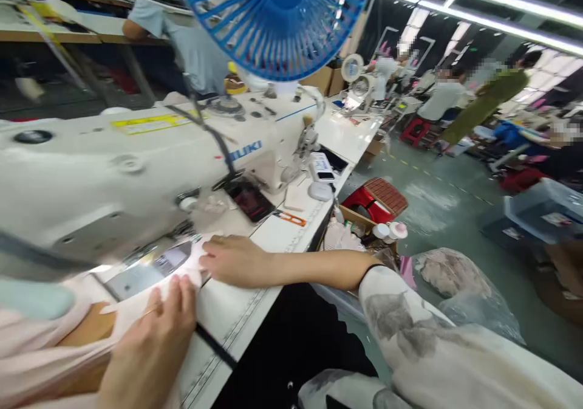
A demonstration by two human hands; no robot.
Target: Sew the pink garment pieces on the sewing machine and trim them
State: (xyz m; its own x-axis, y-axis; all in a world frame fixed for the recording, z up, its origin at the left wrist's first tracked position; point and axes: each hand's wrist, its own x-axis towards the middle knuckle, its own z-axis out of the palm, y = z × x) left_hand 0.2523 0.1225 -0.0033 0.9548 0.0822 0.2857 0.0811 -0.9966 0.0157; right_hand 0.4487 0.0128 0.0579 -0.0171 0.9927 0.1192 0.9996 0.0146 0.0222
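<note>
Pale pink fabric (pixel 40 357) lies over the bed of a white sewing machine (pixel 150 154) and hangs at the lower left. My left hand (pixel 152 336), a ring on one finger, rests on this fabric with its fingers stretched out. Farther along the strip, my right hand (pixel 230 260) has its fingers curled closed on the fabric's end. Between the hands and the machine is a shiny metal plate (pixel 134 280). The left thumb is hidden, and the needle area is hard to make out.
A blue fan (pixel 285 26) stands above the machine. Orange-handled snips (pixel 290 217), a dark phone-like device (pixel 249 197) and a white case (pixel 320 191) lie on the table. Right of the table are a red stool (pixel 376 199) and plastic bags (pixel 460 275). Other people work farther back.
</note>
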